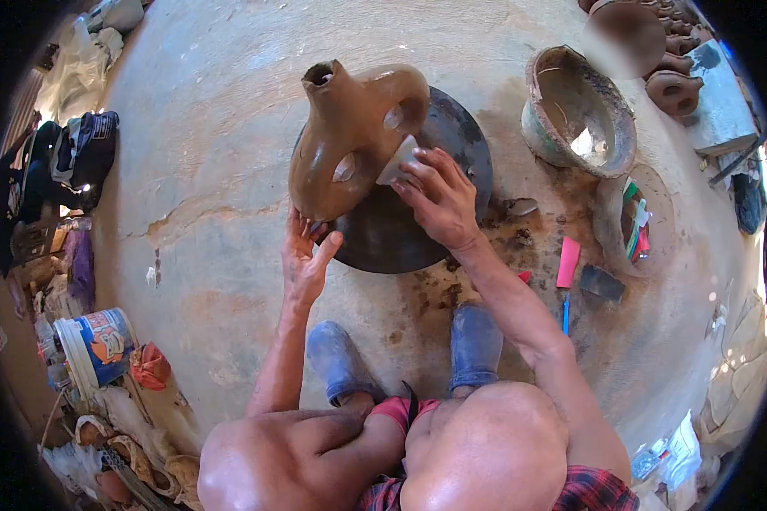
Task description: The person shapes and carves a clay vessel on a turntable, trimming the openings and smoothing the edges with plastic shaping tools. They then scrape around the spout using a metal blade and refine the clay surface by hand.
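Observation:
A brown wet clay vase (pixel 324 162) with a short open neck and looped parts around two holes stands on a dark round turntable (pixel 383 243). Between the fingers and thumb of my right hand (pixel 441 194) is a pale flat scraper (pixel 398 160), its edge at the right side of the vase's lower body. My left hand (pixel 305 262) reaches up to the near side of the vase, fingers against its lower surface and thumb spread away. Its fingertips are partly hidden by the clay.
To the right stand a crusted basin (pixel 537 128) and a shallow bowl (pixel 609 226) with small tools. A pink piece (pixel 568 261), a dark flat piece (pixel 602 282) and a blue stick (pixel 566 315) lie nearby. A bucket (pixel 111 345) is at left; clay pieces (pixel 673 92) line the upper right.

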Demonstrator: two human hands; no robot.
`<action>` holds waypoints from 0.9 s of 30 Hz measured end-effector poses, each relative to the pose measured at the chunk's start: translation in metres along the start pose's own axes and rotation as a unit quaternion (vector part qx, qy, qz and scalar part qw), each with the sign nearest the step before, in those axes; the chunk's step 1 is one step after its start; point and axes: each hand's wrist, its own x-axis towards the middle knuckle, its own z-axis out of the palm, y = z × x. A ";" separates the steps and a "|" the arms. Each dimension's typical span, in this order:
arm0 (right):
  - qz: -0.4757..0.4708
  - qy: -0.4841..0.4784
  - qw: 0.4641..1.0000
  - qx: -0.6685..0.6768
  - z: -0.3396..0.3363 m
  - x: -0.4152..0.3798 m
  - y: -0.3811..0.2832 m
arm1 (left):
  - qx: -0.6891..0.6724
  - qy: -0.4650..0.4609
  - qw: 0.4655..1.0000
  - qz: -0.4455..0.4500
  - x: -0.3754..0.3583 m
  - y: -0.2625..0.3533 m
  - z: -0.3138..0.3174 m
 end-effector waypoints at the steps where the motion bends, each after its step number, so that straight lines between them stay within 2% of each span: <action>1: 0.009 0.006 1.000 -0.005 -0.008 -0.001 -0.002 | 0.002 0.003 1.000 -0.001 0.000 -0.001 0.000; 3: 0.017 0.011 1.000 -0.011 -0.013 0.001 0.001 | -0.004 -0.002 1.000 0.002 -0.003 -0.001 0.002; 5: 0.137 0.159 0.978 0.021 -0.007 0.008 0.010 | -0.005 -0.008 1.000 0.003 -0.005 0.001 0.003; 7: 0.145 0.180 0.973 -0.008 -0.008 0.023 0.028 | 0.010 0.003 1.000 0.004 -0.008 0.001 0.005; 9: 0.099 0.191 0.976 -0.041 -0.002 0.031 0.044 | 0.003 0.003 1.000 0.005 -0.009 -0.001 0.005; 11: 0.096 0.165 0.980 -0.051 0.004 0.034 0.048 | -0.001 0.006 1.000 0.004 -0.010 -0.004 0.003; 13: 0.036 0.151 0.986 -0.062 0.017 0.035 0.049 | 0.003 -0.001 1.000 0.009 -0.011 -0.002 0.003; 14: 0.036 0.150 0.986 -0.060 0.021 0.032 0.046 | 0.004 0.001 1.000 0.008 -0.011 -0.002 0.003; 16: 0.098 0.114 0.988 -0.037 0.026 0.027 0.035 | 0.002 -0.005 1.000 0.013 -0.010 -0.003 0.003; 20: 0.158 0.068 0.985 0.019 0.029 0.019 0.011 | -0.001 -0.009 1.000 0.002 -0.013 -0.004 0.002; 22: 0.239 0.044 0.969 0.053 0.029 0.019 -0.002 | -0.004 -0.003 1.000 0.000 -0.016 -0.007 0.002; 23: 0.240 0.043 0.968 0.052 0.028 0.020 -0.008 | -0.005 -0.004 1.000 -0.002 -0.017 -0.008 0.002; 25: 0.327 0.000 0.942 0.075 0.023 0.027 -0.020 | -0.013 0.002 1.000 -0.005 -0.019 -0.009 0.003; 26: 0.363 0.008 0.927 0.093 0.020 0.031 -0.024 | -0.013 0.002 1.000 -0.007 -0.021 -0.009 0.004; 27: 0.364 0.008 0.927 0.092 0.013 0.037 -0.028 | -0.019 0.002 1.000 -0.002 -0.022 -0.010 0.006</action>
